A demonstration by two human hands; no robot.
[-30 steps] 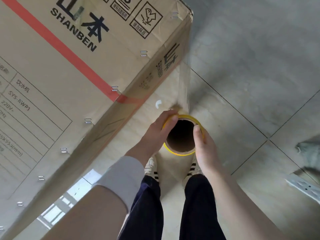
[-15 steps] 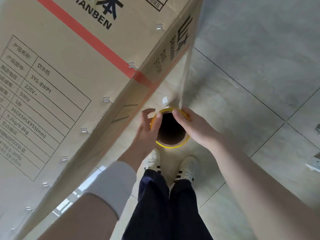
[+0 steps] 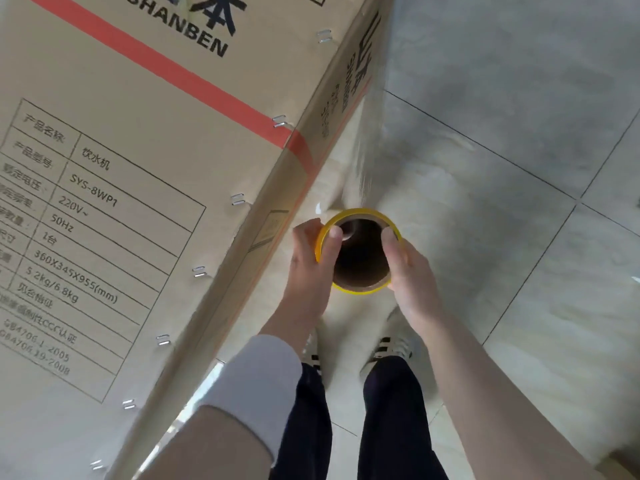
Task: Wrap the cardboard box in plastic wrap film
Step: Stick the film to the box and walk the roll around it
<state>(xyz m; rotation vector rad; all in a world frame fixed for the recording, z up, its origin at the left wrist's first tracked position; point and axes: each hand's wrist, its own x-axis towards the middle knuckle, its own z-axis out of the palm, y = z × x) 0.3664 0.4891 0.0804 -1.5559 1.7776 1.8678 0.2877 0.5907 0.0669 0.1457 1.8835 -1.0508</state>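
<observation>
While the big brown box (image 3: pixel 138 168) fills the left side, the grey tile floor (image 3: pixel 519 98) shows on the right. Clear film (image 3: pixel 367 143) runs from the far right edge of the box down to the roll (image 3: pixel 360 284). The roll stands on end in the middle, just right of the box, and we look down into its dark hole with a yellow rim. The left hand (image 3: pixel 308 265) grips the roll's left side, thumb hooked over the rim. The right hand (image 3: pixel 412 271) grips the right side, thumb on the rim too. White shoes (image 3: pixel 391 348) stand under the roll. Small shiny staples (image 3: pixel 238 199) dot the box near its edge.
</observation>
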